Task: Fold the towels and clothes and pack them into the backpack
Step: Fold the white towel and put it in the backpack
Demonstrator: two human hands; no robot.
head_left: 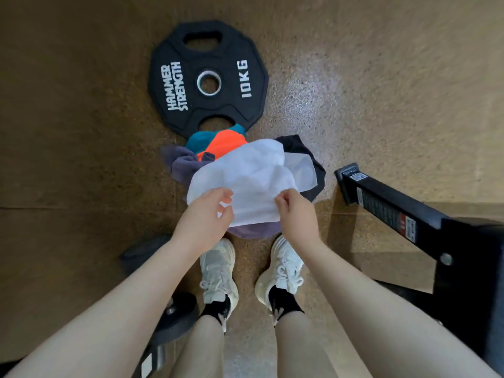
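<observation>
Speckled gym floor (354,105) carries the clothes pile (215,148) below a weight plate (208,77), where left hand (207,214) and right hand (296,214) pinch the white towel (253,175), likely starting its fold; next, find corners.

I hold a white towel (253,181) by its near edge, unfolded and rumpled, draped over the clothes heap. Beneath it: a purple-grey garment (181,165) at 9 o'clock, a teal-and-orange garment (218,143) at 11 o'clock, and a black garment (305,148) at 2 o'clock, all crumpled.
</observation>
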